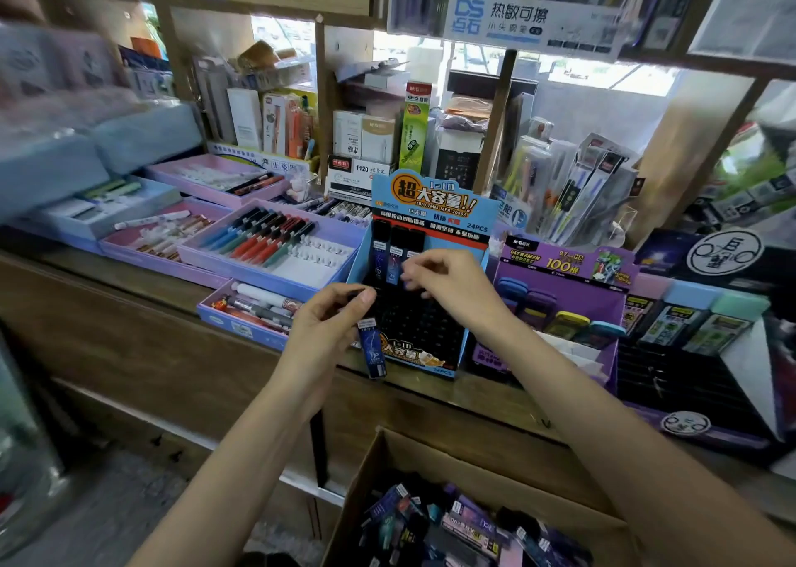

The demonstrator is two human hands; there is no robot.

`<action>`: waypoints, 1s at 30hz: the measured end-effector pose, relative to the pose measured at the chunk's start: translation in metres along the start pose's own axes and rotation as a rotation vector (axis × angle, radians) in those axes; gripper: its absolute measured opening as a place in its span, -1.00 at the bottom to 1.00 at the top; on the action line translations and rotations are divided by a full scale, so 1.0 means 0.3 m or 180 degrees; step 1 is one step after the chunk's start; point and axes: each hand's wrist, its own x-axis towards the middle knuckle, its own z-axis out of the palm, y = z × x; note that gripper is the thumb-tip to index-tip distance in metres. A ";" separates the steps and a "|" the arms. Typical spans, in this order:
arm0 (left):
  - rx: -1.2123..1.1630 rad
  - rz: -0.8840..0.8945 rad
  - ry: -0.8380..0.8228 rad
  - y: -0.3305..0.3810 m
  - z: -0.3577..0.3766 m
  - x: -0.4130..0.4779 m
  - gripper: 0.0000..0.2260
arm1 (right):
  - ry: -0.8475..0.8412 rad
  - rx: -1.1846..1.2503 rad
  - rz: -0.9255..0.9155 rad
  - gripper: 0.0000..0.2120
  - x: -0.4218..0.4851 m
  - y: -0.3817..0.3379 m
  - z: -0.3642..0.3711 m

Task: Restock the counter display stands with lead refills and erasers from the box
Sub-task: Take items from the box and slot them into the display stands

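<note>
Early: blue cardboard display stand (430,204), frame centre, holds three dark refill tubes (381,256) (other slots bare). Right hand (448,286) pinches the third; left hand (331,321) grips a blue refill tube (371,351).

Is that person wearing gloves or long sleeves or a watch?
No. The left grip and right grip are bare hands with no gloves, and I see no rings. The left forearm and right forearm are bare to the picture's edge: no sleeves, watch or bracelet show.
</note>
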 end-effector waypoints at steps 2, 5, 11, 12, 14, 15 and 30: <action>-0.0251 -0.0028 0.0137 0.010 0.029 0.017 -0.88 | -0.0268 0.0575 -0.0136 -0.85 -0.070 -0.027 0.003; -0.0448 -0.0037 0.0171 0.020 0.083 0.029 -0.96 | -0.0296 0.0408 -0.0367 -0.88 -0.119 -0.044 0.021; 0.0904 0.0382 0.0172 0.019 0.123 0.069 -0.84 | 0.0208 0.0258 -0.0229 -0.89 -0.087 -0.024 -0.009; 0.1474 0.0614 0.0110 0.010 0.109 0.076 -0.75 | 0.0426 0.0221 -0.0185 -0.90 -0.069 -0.014 -0.032; 0.2622 0.1011 -0.0192 -0.010 0.069 0.085 -0.59 | 0.0863 0.0255 -0.0071 -0.92 -0.026 0.004 -0.080; 0.3133 0.1133 -0.0405 -0.024 0.047 0.089 -0.54 | 0.1035 0.0291 -0.0014 -0.93 -0.003 0.012 -0.101; 0.4414 0.1248 -0.0836 -0.183 -0.071 0.115 -0.44 | 0.0998 -0.0294 0.0044 -0.85 0.124 0.087 -0.021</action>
